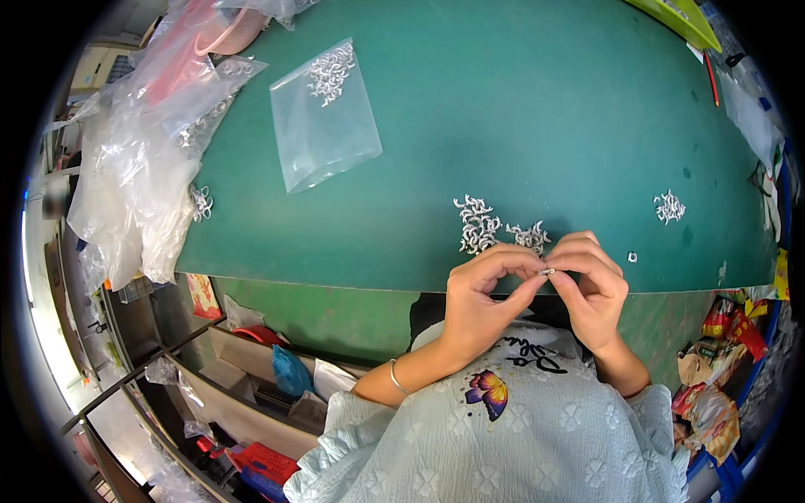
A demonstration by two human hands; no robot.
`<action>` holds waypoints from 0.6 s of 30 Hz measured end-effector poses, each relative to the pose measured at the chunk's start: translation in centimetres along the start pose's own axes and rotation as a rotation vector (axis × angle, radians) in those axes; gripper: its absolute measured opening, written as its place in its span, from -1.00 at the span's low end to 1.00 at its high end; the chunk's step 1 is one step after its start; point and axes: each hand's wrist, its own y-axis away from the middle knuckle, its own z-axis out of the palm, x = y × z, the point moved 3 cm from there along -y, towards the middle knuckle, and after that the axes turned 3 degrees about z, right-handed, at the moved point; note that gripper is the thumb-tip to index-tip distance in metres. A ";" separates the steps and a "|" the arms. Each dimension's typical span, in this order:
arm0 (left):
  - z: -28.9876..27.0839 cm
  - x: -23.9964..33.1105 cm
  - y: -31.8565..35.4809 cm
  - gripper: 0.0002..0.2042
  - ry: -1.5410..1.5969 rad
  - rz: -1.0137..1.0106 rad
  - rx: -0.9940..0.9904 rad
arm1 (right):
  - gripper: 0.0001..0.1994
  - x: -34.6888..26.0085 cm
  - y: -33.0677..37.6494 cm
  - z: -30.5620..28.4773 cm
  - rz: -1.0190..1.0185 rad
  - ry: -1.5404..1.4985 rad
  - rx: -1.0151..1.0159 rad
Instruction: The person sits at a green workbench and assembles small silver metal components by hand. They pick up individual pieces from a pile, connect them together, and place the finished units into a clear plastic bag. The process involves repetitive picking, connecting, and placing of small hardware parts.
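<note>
At the near edge of the green table (pixel 520 109), my left hand (pixel 480 302) and my right hand (pixel 597 295) meet fingertip to fingertip. Thumb and index finger of each pinch a small silvery metal piece (pixel 547 271), largely covered by the fingers. Just beyond my left hand lies a pile of small curved silver metal parts (pixel 476 225). A smaller heap of the same parts (pixel 528 235) sits behind the fingertips, partly hidden by them. One single silver piece (pixel 632 256) rests to the right of my right hand, and another little cluster (pixel 669 207) lies farther right.
A clear plastic bag (pixel 327 142) with more curved parts lies at the far left. Crumpled plastic bags (pixel 138 180) and a pink basket (pixel 232 33) crowd the left edge. A yellow-green tray (pixel 683 21) and a red pencil-like stick (pixel 712 80) are at the far right.
</note>
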 end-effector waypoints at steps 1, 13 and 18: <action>0.0 0.0 0.0 -0.83 -0.001 0.021 -0.002 | -0.87 -0.1 0.1 0.0 -0.029 0.034 0.009; -1.8 -2.0 1.0 -0.97 0.451 -0.292 0.010 | -0.69 1.5 -0.2 0.0 -0.017 0.711 -0.093; -1.5 -1.3 1.4 -0.88 0.335 -0.359 0.051 | -0.81 2.4 0.1 0.1 -0.061 0.662 -0.059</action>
